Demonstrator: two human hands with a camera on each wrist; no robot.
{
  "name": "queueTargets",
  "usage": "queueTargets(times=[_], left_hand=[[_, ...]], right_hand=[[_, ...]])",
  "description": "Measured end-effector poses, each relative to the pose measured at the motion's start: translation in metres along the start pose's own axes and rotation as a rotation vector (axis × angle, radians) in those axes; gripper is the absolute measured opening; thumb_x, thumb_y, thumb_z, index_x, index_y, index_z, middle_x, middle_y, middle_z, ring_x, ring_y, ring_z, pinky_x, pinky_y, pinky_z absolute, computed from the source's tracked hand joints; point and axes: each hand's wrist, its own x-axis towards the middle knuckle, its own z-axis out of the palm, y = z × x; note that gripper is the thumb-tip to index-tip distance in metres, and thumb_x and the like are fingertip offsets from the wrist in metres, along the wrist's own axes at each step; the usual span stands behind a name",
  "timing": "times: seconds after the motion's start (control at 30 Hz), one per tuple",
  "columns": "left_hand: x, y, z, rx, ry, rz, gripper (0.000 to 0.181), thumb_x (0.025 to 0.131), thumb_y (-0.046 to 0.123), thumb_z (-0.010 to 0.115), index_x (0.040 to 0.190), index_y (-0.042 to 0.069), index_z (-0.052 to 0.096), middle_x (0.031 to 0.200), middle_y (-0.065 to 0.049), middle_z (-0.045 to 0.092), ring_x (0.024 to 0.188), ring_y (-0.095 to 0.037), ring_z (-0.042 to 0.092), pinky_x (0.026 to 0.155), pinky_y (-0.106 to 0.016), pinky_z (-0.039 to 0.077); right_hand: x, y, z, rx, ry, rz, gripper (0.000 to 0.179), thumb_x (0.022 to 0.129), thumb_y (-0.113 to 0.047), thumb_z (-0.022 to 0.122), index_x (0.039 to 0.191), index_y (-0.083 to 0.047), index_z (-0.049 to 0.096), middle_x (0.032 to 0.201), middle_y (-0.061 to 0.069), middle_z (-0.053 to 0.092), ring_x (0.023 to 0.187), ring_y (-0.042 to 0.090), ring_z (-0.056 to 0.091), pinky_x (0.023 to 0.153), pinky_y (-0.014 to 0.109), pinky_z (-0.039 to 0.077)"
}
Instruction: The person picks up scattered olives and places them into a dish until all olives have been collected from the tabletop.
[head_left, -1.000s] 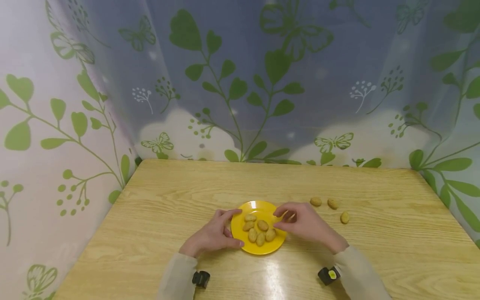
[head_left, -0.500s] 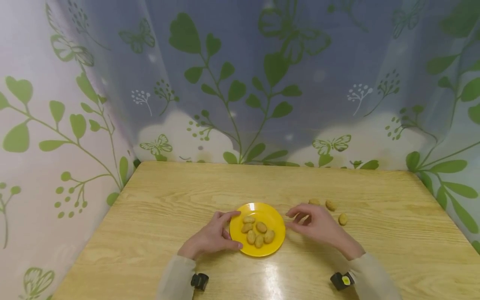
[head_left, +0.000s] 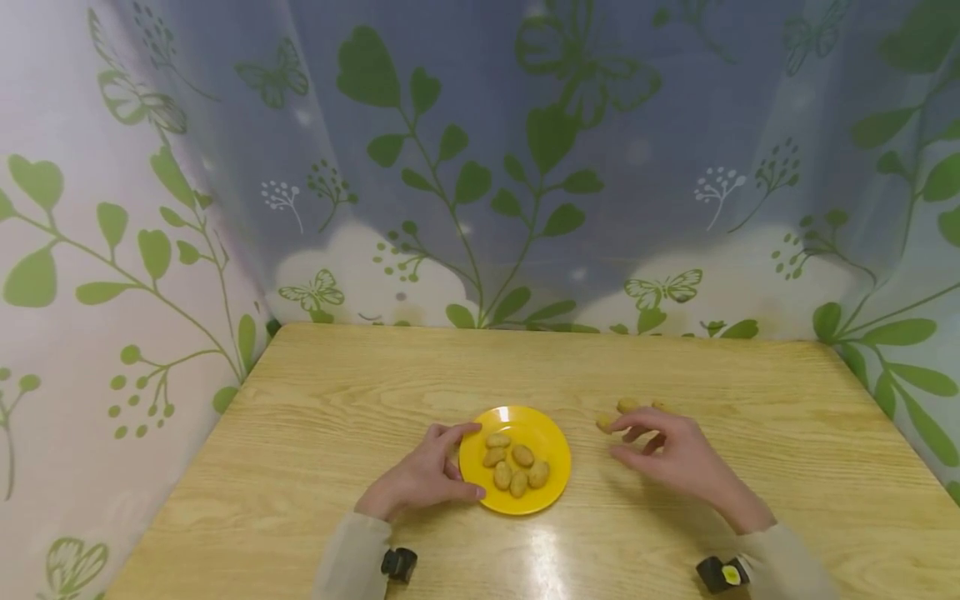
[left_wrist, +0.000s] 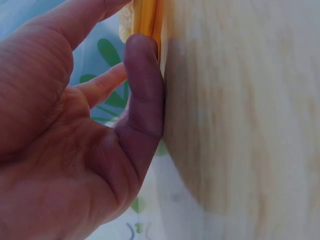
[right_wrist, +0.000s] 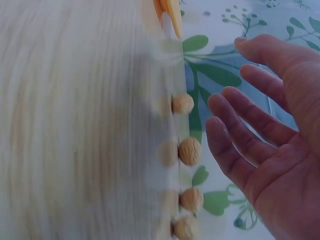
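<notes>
My left hand holds the left side of a yellow plate, with its thumb and index finger at the rim. In the left wrist view, a curled finger meets the plate's edge. Several tan walnuts lie on the plate. Over the table to the right, my right hand has its fingers loosely bent with nothing between them. Its index fingertip is right by a walnut. The right wrist view shows several walnuts in a row beside the fingers, one partly hidden in the head view.
The pale wooden table extends around the plate. A curtain printed with leaves and butterflies hangs behind it and to both sides. A black wrist camera sits by the left sleeve, another by the right.
My right hand has moved from above the plate's right side rightward to the loose walnuts, partly covering them. The left hand stays on the rim, and the walnuts on the plate look unchanged.
</notes>
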Motion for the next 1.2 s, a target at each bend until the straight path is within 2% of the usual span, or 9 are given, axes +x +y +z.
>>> queueTargets(times=[0.27,0.6,0.87,1.03,1.2], left_hand=[[-0.001,0.000,0.000,-0.013,-0.002,0.000,0.087,0.082,0.029,0.088,0.155,0.023,0.042,0.142,-0.016,0.037,0.083,-0.015,0.057,0.073,-0.023,0.048],[0.000,0.000,0.000,-0.018,-0.008,0.000,0.086,0.082,0.028,0.088,0.155,0.023,0.042,0.142,-0.016,0.037,0.084,-0.016,0.057,0.074,-0.025,0.048],[-0.001,0.000,0.000,-0.006,-0.002,0.007,0.087,0.082,0.028,0.088,0.156,0.022,0.041,0.140,-0.015,0.038,0.084,-0.015,0.057,0.074,-0.024,0.048],[-0.001,0.000,0.000,-0.007,-0.001,0.006,0.088,0.082,0.027,0.088,0.156,0.021,0.041,0.139,-0.015,0.038,0.085,-0.016,0.056,0.074,-0.024,0.048],[0.000,-0.001,-0.001,-0.001,-0.005,0.012,0.087,0.082,0.028,0.088,0.156,0.021,0.041,0.139,-0.016,0.038,0.083,-0.015,0.057,0.074,-0.024,0.048]], right_hand=[[-0.010,0.010,-0.016,-0.064,0.085,-0.027,0.024,0.086,-0.010,0.083,0.109,-0.013,0.075,0.112,0.007,0.073,0.087,0.005,0.069,0.064,0.024,0.057],[-0.021,0.027,-0.030,-0.094,0.141,0.008,0.028,0.082,-0.007,0.084,0.108,-0.010,0.076,0.110,0.011,0.074,0.086,-0.003,0.066,0.062,0.022,0.057],[-0.026,0.039,-0.037,-0.132,0.190,0.001,0.027,0.079,-0.005,0.086,0.103,-0.008,0.076,0.100,-0.007,0.073,0.083,-0.003,0.065,0.060,0.020,0.055],[-0.030,0.046,-0.041,-0.166,0.195,0.017,0.026,0.080,-0.006,0.086,0.103,-0.010,0.076,0.099,0.008,0.073,0.081,-0.003,0.066,0.060,0.018,0.054],[-0.033,0.052,-0.047,-0.176,0.176,0.075,0.026,0.083,-0.011,0.085,0.107,-0.011,0.076,0.101,0.010,0.073,0.083,-0.007,0.065,0.061,0.020,0.055]])
